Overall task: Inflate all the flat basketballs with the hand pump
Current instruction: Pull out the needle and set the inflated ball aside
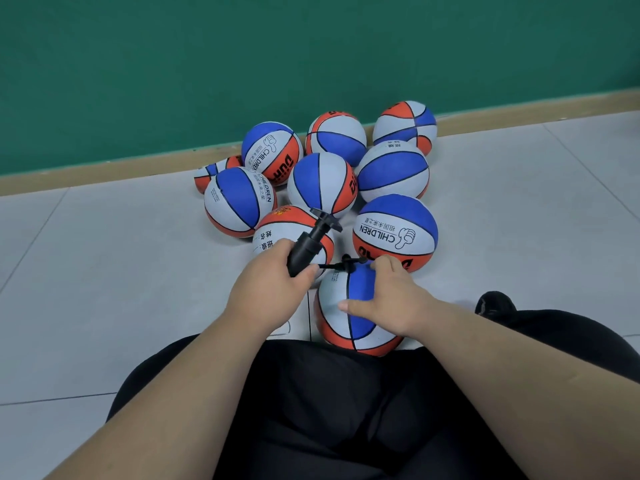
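left hand (277, 282) wrapped tight round the pump (306, 249) barrel, handle pointing to 1 o'clock. right hand (388, 299) cups the near ball (346, 320) between the knees, fingertips at the hose (334, 266) end at the ball's 12 o'clock. can't tell if the needle is seated. risk: hose looks short and pump is tilted, so a stroke could yank or bend the needle, or roll the ball into the pile (322, 181) at 12.

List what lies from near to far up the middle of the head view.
Black trousers → nearest basketball → pump hose → middle basketball → rear basketball → skirting board → green wall.
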